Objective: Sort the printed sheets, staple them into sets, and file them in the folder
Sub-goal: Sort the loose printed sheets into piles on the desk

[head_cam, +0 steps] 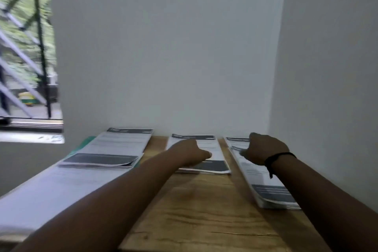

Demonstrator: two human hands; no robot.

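Observation:
Three stacks of printed sheets lie along the back of the wooden table [200, 206]. The left stack [114, 147] sits on a green folder [87, 142]. My left hand [189, 152] rests on the middle stack [212, 161], thumb pointing right; its fingers are hidden behind the hand. My right hand [263, 148], with a black wrist band, grips the far part of the right stack [263, 182], fingers curled and thumb on the top sheet. The picture is blurred.
A larger pile of white sheets [49, 188] covers the table's left front. White walls close the back and the right side. A barred window [24, 51] is at the left. Bare wood shows between the stacks.

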